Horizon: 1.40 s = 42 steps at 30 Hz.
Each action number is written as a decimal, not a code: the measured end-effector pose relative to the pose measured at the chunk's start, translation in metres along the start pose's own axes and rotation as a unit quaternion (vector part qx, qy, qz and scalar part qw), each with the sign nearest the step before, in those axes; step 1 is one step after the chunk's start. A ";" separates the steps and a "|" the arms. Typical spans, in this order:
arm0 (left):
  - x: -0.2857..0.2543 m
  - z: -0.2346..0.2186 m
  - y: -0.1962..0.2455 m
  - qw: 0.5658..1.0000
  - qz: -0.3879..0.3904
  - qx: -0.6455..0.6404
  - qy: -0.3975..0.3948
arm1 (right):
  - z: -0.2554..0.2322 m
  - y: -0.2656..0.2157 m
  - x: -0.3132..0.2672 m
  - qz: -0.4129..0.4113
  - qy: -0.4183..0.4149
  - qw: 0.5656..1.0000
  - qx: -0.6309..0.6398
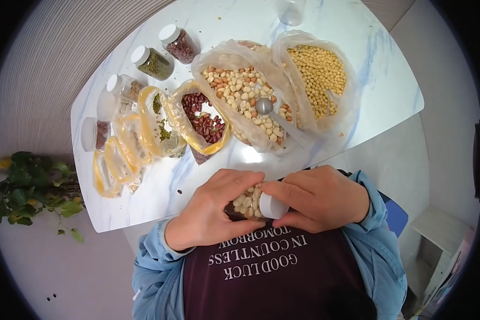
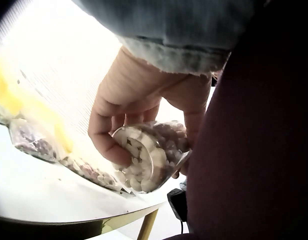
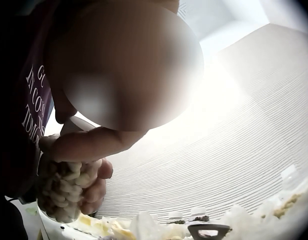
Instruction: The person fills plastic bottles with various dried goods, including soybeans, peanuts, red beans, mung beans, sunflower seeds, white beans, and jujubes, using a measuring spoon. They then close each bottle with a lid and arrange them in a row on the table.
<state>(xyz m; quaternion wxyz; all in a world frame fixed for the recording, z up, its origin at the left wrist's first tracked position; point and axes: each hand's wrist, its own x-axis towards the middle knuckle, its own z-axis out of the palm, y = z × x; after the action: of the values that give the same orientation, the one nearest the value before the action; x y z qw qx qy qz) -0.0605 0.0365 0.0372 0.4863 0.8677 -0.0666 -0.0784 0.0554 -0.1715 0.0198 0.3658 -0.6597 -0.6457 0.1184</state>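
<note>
A clear jar of peanuts (image 1: 246,205) lies on its side in front of the person's chest, its white lid (image 1: 273,206) toward the right. The left hand (image 1: 214,205) grips the jar's body near its base, thumb and fingers on opposite sides. In the left wrist view the jar's round base (image 2: 139,160) shows between that hand's fingers. Curled round the lid is the right hand (image 1: 320,200), its thumb and fingers on the rim. The right wrist view shows its fingers (image 3: 89,143) at the lid end, above the peanuts.
On the marble-patterned table (image 1: 160,205) stand open bags of peanuts (image 1: 234,88), soybeans (image 1: 317,74), red beans (image 1: 197,120) and green beans (image 1: 160,125). A scoop (image 1: 266,106) rests in the peanut bag. Several filled white-lidded jars, including one of green beans (image 1: 157,65), line the far left edge.
</note>
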 end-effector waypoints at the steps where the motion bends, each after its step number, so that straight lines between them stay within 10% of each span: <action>1: 0.001 0.000 0.002 1.000 0.004 0.015 0.010 | 0.000 0.001 -0.001 0.004 0.010 1.000 -0.011; 12: 0.097 -0.109 0.028 0.968 0.024 -0.005 0.249 | -0.034 0.029 -0.060 0.144 0.292 0.945 -0.026; 19: 0.165 -0.150 0.057 0.990 -0.084 -0.079 0.083 | -0.046 0.034 -0.125 0.333 0.415 0.846 -0.026; 21: 0.208 -0.145 0.006 0.946 -0.075 0.234 0.214 | -0.055 0.033 -0.136 0.360 0.405 0.840 -0.039; 33: 0.251 -0.157 -0.038 0.919 -0.166 0.350 0.077 | -0.133 0.033 -0.129 0.350 0.286 0.864 -0.220; 42: 0.130 -0.159 0.020 0.898 0.065 0.388 0.198 | -0.222 0.053 -0.072 0.306 0.154 0.846 -0.408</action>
<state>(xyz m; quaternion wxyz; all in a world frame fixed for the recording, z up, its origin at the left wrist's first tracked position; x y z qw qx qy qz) 0.0983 0.1335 0.1274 0.1186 0.9788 -0.0509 0.1588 0.2259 -0.3066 0.1199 0.1032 -0.9234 -0.3367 -0.1529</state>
